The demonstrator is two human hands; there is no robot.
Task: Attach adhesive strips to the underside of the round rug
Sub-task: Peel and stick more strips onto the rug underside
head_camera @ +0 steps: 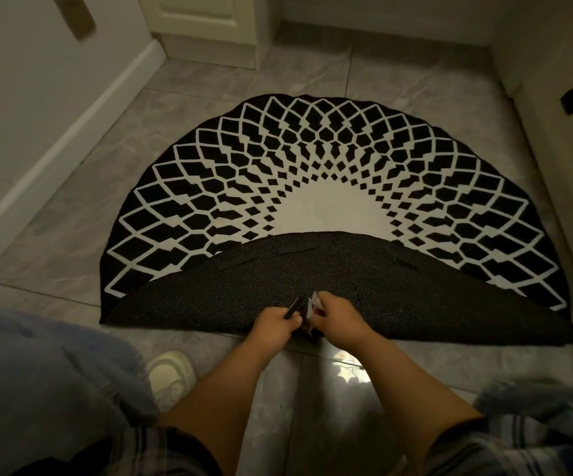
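Head view: left hand (276,323) is pinching a black adhesive strip (293,308), right hand (337,317) is gripping its white backing (315,301), over the folded-back rug (316,187)

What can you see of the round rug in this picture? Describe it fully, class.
The round rug lies on grey floor tiles, its near part folded back over itself. The top shows a black-and-white diamond lattice around a white centre. The exposed underside is dark and mesh-like, with two black strips lying on it. Both hands work over its near edge.
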